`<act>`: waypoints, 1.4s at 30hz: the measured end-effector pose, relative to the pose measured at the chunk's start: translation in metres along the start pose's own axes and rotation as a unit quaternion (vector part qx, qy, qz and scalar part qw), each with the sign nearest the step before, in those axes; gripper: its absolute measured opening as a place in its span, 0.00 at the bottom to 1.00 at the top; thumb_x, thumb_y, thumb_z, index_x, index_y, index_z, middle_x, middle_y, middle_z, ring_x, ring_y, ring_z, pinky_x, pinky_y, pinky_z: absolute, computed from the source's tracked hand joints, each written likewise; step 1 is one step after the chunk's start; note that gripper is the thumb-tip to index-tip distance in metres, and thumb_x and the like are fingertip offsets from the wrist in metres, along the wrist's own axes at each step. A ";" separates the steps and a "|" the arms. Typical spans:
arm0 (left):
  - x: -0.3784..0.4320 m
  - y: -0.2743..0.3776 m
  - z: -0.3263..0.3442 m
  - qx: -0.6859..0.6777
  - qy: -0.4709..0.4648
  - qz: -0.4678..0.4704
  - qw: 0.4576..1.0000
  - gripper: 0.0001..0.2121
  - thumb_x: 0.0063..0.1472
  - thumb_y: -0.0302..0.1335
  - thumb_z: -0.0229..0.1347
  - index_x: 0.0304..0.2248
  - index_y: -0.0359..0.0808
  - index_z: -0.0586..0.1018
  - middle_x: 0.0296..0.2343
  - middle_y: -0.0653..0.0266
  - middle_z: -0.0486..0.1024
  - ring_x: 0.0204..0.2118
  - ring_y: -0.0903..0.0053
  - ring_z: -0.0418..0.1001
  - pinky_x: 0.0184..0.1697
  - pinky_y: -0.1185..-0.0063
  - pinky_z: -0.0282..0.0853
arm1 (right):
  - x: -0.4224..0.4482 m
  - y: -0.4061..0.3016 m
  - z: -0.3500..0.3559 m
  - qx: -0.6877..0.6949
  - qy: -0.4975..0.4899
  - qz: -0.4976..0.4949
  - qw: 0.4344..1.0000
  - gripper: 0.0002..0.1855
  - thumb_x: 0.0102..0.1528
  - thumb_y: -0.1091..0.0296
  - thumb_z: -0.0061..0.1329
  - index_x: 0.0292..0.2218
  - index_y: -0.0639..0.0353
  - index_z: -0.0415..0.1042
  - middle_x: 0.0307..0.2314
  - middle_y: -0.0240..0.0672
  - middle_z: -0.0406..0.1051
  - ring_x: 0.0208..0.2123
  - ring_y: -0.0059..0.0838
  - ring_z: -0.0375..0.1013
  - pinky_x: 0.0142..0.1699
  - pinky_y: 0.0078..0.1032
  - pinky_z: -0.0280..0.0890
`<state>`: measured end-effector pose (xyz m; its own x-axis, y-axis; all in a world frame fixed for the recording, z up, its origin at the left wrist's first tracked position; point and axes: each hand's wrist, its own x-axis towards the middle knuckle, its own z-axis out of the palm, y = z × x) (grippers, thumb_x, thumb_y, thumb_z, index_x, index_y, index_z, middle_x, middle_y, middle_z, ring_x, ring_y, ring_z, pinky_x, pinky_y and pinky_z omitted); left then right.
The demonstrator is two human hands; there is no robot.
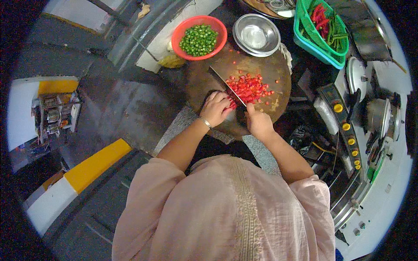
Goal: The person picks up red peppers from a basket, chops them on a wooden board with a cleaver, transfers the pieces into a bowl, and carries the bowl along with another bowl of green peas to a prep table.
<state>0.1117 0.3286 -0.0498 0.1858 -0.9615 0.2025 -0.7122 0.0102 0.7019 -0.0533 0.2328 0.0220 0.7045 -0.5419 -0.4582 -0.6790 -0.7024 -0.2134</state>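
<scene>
My right hand (260, 123) grips the handle of a kitchen knife (228, 87), whose broad blade points away and to the left over a round wooden chopping board (277, 70). Against the blade's left side, my left hand (215, 106) holds down red chili peppers (233, 103), mostly hidden under its bent fingers. Right of the blade lies a heap of chopped red chili (249, 87), with loose rings scattered around it. At the board's far edge stands a red plastic bowl (223, 40) of chopped green chilies (198, 39). Stacked metal bowls (256, 32) stand beside it.
Far right, stacked green and blue plastic baskets (321, 53) hold whole red (320, 19) and green chilies (336, 34). A stove with yellow knobs (346, 126), a lidded pot (378, 114) and a pot lid (356, 75) line the right side. A yellow-and-white ledge (98, 163) runs along the left.
</scene>
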 end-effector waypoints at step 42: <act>-0.012 -0.001 -0.006 -0.025 0.006 -0.017 1.000 0.08 0.44 0.26 0.59 0.24 0.38 0.72 0.33 0.60 0.64 0.39 0.62 0.62 0.44 0.70 0.60 | 0.000 -0.005 0.006 0.006 -0.008 0.005 1.000 0.16 0.49 0.74 0.38 0.41 0.60 0.56 0.21 0.48 0.72 0.25 0.48 0.73 0.27 0.42 0.68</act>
<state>0.1142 0.3414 -0.0493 0.2177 -0.9580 0.1866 -0.6714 -0.0082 0.7411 -0.0518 0.2393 0.0176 0.6944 -0.5413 -0.4742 -0.6886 -0.6912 -0.2193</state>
